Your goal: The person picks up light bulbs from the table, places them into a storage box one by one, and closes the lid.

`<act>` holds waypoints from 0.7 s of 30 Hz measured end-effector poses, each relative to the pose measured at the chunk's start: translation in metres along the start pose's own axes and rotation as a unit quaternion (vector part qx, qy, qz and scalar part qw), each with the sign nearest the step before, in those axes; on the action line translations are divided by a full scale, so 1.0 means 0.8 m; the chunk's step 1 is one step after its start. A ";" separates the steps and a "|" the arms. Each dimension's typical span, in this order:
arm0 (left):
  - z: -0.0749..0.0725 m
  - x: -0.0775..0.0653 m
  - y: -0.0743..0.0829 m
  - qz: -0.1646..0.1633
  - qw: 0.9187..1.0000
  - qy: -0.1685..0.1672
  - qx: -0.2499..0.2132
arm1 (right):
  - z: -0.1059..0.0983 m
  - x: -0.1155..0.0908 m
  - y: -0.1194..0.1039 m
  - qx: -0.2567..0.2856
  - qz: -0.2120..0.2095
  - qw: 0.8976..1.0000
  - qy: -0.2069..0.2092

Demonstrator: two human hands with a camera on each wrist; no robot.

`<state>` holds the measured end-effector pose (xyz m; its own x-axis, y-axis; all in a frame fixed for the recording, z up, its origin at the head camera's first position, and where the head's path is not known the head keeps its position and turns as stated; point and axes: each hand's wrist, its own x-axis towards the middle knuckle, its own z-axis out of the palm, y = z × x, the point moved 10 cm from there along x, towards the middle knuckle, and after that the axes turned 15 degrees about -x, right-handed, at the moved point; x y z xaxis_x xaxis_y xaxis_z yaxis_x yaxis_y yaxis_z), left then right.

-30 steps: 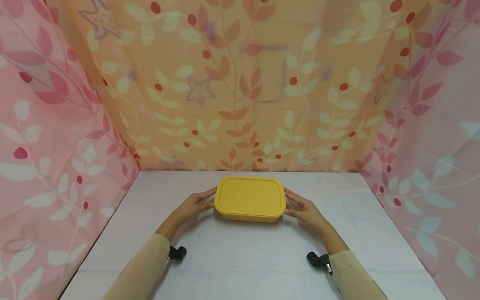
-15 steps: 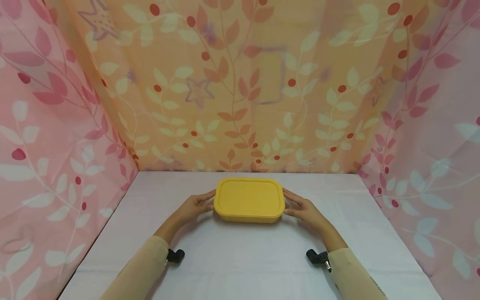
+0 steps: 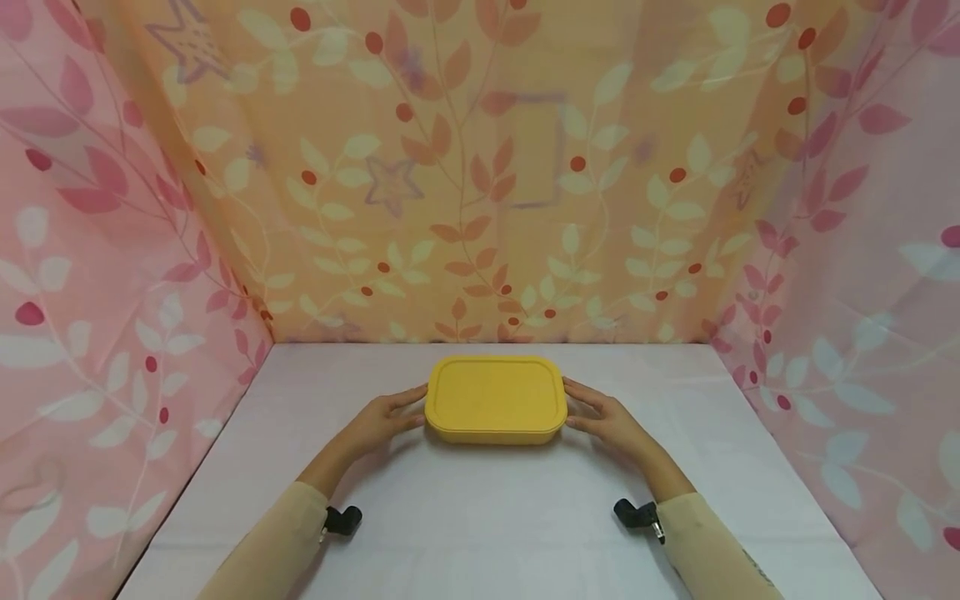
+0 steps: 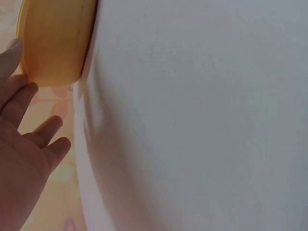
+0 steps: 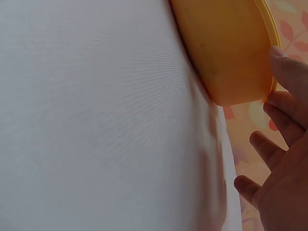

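Note:
A yellow lidded plastic box (image 3: 496, 397), like a lunch box with rounded corners, rests flat on the white-covered table, its lid on. At its left end is my left hand (image 3: 386, 421), the thumb and a forefinger touching the side and rim, the other fingers relaxed and spread. My right hand (image 3: 611, 425) mirrors this at the right end, with thumb and forefinger at the rim. In the left wrist view the box's side wall (image 4: 57, 43) shows beside the loosely extended fingers. The right wrist view has the opposite wall (image 5: 226, 53), with the lower fingers apart from it.
White cloth (image 3: 487, 517) covers the table in front of the box. A yellow floral curtain (image 3: 480, 167) hangs behind the table's far edge, and pink floral curtains (image 3: 90, 333) stand along both sides. Small black wrist devices (image 3: 343, 521) stick out by the sleeves.
The head view has drifted slightly. My left forearm has shifted a little to the left. The box stays in place, with both hands still at its ends.

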<state>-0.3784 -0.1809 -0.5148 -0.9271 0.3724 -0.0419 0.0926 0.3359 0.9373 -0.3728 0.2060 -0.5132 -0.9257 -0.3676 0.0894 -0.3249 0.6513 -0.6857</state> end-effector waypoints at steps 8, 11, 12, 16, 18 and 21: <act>0.010 -0.012 0.008 -0.007 1.000 0.002 0.006 | -0.005 -0.014 0.004 -0.013 -0.002 1.000 0.026; 0.014 -0.019 0.010 -0.007 1.000 0.014 0.012 | -0.003 -0.022 0.002 -0.024 -0.011 0.999 0.030; 0.015 -0.021 0.012 -0.001 1.000 0.018 0.016 | -0.004 -0.025 0.000 -0.030 -0.014 0.999 0.033; 0.017 -0.028 0.024 0.019 0.999 0.034 0.035 | -0.012 -0.035 -0.010 -0.061 -0.022 0.997 0.052; 0.016 -0.031 0.029 0.026 0.998 0.041 0.047 | -0.018 -0.039 -0.016 -0.074 -0.023 0.995 0.060; 0.015 -0.036 0.033 0.024 0.997 0.049 0.063 | -0.023 -0.043 -0.023 -0.095 -0.025 0.993 0.067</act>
<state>-0.3453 -0.1725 -0.4927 -0.9509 0.3068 0.0407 0.1763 0.4289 0.8860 -0.3383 0.2193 -0.4902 -0.9208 -0.3194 0.2239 -0.3900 0.7529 -0.5301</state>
